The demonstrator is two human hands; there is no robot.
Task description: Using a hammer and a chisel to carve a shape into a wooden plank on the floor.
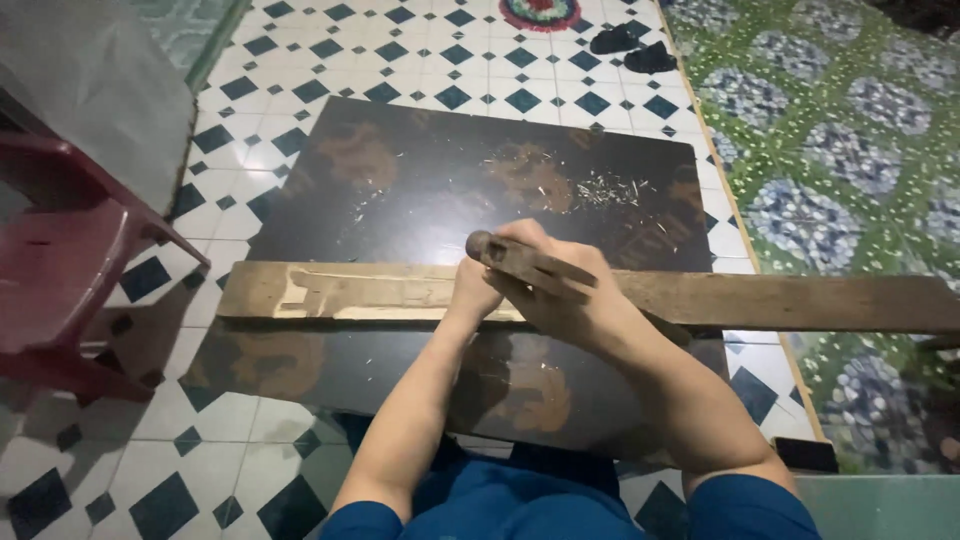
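Hands were closed tight on a wooden tool [530, 262]: the right hand [570, 300] was wrapped round its body and the left hand [475, 290] was pressed against its 9 o'clock end. The tool was held on top of a long plank [400, 292], laid across a dark board [420, 190] on the tiled floor [270, 100]. Shaving the plank seemed to be the step in hand. A steady push along the wood looked needed next. Bare plank was left toward 3 o'clock. A red chair [60, 260] was close at 9 o'clock. Shavings [605, 190] were scattered at 12 o'clock.
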